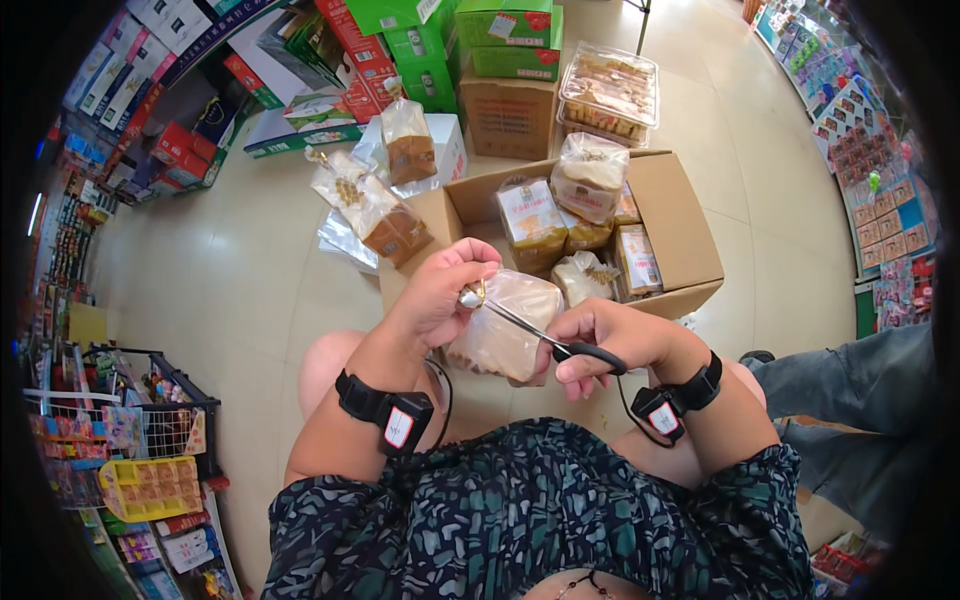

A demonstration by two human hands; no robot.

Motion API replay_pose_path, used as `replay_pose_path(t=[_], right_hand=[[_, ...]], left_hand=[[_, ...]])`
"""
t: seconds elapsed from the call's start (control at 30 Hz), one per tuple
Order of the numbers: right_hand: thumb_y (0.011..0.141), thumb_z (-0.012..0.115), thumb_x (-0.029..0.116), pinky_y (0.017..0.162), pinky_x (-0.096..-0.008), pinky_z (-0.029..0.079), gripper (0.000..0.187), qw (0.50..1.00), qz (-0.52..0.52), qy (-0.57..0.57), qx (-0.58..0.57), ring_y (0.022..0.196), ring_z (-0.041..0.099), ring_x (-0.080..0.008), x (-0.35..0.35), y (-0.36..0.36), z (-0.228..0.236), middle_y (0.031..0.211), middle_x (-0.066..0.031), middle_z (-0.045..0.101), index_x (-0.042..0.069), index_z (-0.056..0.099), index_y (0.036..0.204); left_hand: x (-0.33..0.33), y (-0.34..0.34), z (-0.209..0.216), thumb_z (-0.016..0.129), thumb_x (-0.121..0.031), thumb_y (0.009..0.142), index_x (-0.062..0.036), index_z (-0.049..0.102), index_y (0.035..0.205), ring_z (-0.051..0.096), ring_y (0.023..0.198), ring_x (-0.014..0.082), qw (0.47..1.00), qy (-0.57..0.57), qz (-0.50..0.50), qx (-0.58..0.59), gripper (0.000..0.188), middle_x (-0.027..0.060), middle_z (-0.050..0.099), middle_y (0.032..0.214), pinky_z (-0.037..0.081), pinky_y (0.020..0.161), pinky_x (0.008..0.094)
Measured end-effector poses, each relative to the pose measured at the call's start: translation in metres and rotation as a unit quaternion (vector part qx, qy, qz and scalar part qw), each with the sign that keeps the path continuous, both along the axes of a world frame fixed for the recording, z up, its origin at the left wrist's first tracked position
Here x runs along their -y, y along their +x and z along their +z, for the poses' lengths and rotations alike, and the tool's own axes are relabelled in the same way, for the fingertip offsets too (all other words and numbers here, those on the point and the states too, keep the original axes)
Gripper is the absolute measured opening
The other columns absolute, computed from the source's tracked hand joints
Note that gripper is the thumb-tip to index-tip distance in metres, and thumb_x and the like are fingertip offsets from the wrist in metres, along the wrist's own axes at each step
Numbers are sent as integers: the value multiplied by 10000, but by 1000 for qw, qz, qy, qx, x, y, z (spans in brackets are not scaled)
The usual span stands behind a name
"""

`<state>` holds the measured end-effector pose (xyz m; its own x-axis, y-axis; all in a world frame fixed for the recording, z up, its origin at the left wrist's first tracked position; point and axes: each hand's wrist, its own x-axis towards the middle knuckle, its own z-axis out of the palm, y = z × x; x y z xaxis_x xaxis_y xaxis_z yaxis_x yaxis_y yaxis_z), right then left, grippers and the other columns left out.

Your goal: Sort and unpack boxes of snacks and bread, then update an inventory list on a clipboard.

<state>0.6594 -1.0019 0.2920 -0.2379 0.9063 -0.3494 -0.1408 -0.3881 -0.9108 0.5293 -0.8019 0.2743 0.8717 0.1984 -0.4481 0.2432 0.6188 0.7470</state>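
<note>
My left hand (442, 290) pinches the gathered neck of a clear plastic bag (505, 325) with pale contents, close in front of me. A gold-coloured tie seems to circle that neck. In my right hand (605, 345) is a pair of scissors (588, 352) with black handles. Its blades reach left across the bag to the neck beside my left fingers. Whether the blades are parted is too small to tell. Just beyond both hands stands an open cardboard box (680, 225) with several bagged packages (535, 220) in it.
Two tied bags with brown lower halves, one upright (408, 145) and one leaning (370, 215), sit left of the box. Behind it are green cartons (510, 55) and clear tubs (610, 90). Shelves line both sides. Another person's jeans leg (855, 385) is at right.
</note>
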Motion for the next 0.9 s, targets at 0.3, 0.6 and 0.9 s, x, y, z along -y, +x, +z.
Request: replay_pose_path(t=[0.3,0.6,0.9], right_hand=[[806,690,359,455,-183,431,347,1000,10,-21,6,599,627,-82,0,-1,2,673,-37,644,43,645,942],[807,689,364,446,-179,425,357,999,0,-29,16,584,623,-81,1,-1,6,665,-43,643,35,646,940],[777,742,185,494,-199,475,282,994,-107,28,-26,573,612,-83,0,-16,-13,670,-40,635,-9,623,943]], left_hand=[[0,1,-7,597,-81,842,-82,531,911,569,672,79,1000,-21,-21,5,95,-4,580,791,466,584,219],[3,3,-4,586,-75,847,-73,531,914,567,672,87,1000,-24,-16,1,86,11,573,794,473,593,226],[-9,5,-17,569,-62,853,-34,540,936,602,734,122,996,-74,-26,39,92,49,601,850,515,667,263]])
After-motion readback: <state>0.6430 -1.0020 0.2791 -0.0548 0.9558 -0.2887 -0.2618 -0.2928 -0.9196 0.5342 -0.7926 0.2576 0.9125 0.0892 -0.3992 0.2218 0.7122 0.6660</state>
